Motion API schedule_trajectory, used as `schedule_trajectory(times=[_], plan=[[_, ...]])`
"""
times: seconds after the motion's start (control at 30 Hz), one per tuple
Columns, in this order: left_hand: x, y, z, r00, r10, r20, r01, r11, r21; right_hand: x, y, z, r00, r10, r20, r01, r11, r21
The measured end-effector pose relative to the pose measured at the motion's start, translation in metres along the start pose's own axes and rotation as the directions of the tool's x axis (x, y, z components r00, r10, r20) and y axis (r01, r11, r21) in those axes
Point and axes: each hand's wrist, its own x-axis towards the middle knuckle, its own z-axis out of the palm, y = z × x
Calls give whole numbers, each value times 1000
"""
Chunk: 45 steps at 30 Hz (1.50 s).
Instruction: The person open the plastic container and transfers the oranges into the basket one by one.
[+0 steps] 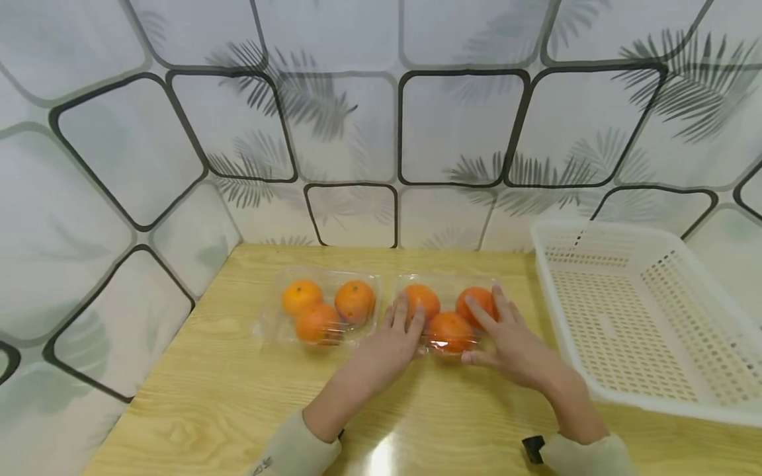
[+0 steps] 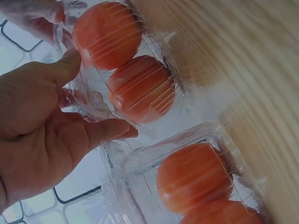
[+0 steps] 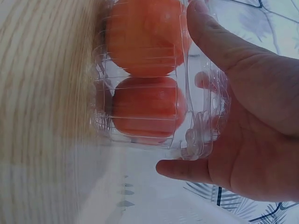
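In the head view, pressing too hard or more on one side could bend the thin clear box (image 1: pixel 448 299) or slide it into the other box (image 1: pixel 328 291). It sits on the surface (image 1: pixel 238 370), three oranges (image 1: pixel 450 332) inside, between your left grip (image 1: pixel 389 345) and right grip (image 1: pixel 513 340), both spread out and touching it. In the left wrist view, one fingertip is by its corner, near the other box. In the right wrist view, one finger pokes past its end; I can't tell how hard you press.
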Motion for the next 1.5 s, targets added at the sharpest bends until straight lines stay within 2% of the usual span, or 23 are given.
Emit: schedule_trajectory(times=[0.2,0.43,0.7,0.8,0.9,1.0,1.23,1.37,1.5], plan=[[1,2,0,1000,8,-12,-7,999,48,2,1,-1,1000,14,20,-14,1000,22],[-7,9,7,997,34,-74,-20,983,185,-1,-1,3,999,-3,33,1,999,50],[-7,14,9,993,18,-115,2,985,172,-10,0,3,999,-20,51,16,996,83],[-7,15,10,986,32,-161,3,978,211,-13,-2,2,998,-13,56,8,996,94],[-6,15,11,972,57,-227,8,961,275,-15,-4,1,999,-2,47,-2,995,98],[-5,16,12,961,73,-265,17,947,321,-15,-5,1,999,2,34,-6,995,101],[-3,16,13,963,68,-261,41,920,391,-11,-7,5,1000,14,0,-14,995,102],[-4,16,14,960,83,-266,26,924,381,-10,-9,7,998,66,22,-68,993,94],[-3,16,15,952,96,-291,24,923,384,-9,-10,6,996,80,28,-82,994,78]])
